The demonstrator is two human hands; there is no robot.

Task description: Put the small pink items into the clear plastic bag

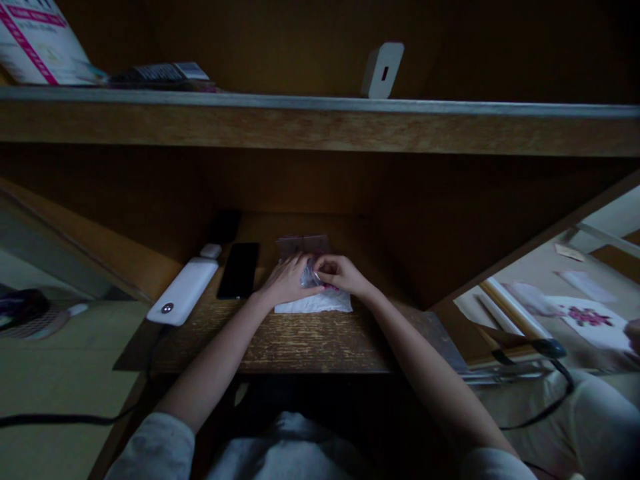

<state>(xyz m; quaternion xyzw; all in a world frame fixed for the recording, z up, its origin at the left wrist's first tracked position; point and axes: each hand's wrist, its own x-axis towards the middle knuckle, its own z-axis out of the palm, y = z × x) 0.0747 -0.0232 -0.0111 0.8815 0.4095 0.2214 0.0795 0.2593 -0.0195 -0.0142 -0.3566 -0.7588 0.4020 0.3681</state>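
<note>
My left hand (289,280) rests over the white paper (313,305), its thumb and fingers around one side of a crinkled clear plastic bag (309,275). Close beside it, my right hand (341,274) has its fingers pinched at the bag's other side. Dark pink bits show in and around the plastic between the hands; their kind is too small to make out. Behind the hands lies a flat, clear-looking packet (305,245), partly covered by my left hand.
A black phone (239,270) and a white power bank (184,291) with a cable lie at left. Overhead, the shelf edge (320,127) carries a white charger (383,71) and packets. At right, another person's hand (634,333) is near white paper holding dark pink pieces (586,316).
</note>
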